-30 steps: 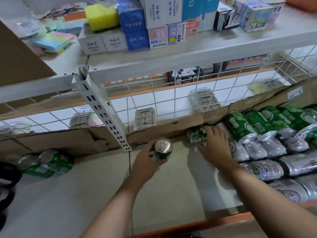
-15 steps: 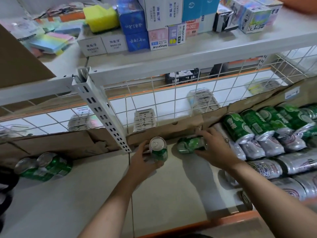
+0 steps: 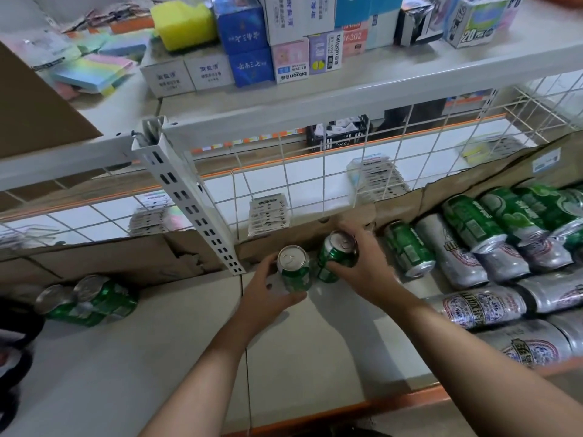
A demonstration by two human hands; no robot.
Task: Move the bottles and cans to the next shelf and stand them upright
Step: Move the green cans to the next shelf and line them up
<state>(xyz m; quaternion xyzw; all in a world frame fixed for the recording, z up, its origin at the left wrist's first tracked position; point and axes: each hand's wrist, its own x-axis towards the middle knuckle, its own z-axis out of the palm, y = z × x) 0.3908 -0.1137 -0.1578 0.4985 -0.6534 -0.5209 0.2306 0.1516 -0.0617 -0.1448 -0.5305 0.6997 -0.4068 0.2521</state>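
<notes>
My left hand [image 3: 268, 294] grips an upright green can [image 3: 294, 269] just right of the white slotted post [image 3: 192, 203]. Close beside it my right hand [image 3: 362, 266] holds a second green can [image 3: 336, 257], tilted with its silver top facing up. To the right lies a pile of green cans [image 3: 473, 225] and silver cans [image 3: 482, 307] on their sides, filling the right shelf section. On the left shelf section two green cans [image 3: 90, 299] stand together near the cardboard backing.
A white wire grid [image 3: 315, 184] and torn cardboard [image 3: 176, 263] back the shelf. The upper shelf [image 3: 362, 86] overhangs, loaded with boxes and a yellow sponge [image 3: 183, 22]. An orange front edge [image 3: 394, 402] runs along the shelf. Something dark [image 3: 12, 342] sits at far left.
My right hand pulled a green can out of the pile, carried it left and turned it from lying to nearly upright beside the can in my left hand, which stayed put.
</notes>
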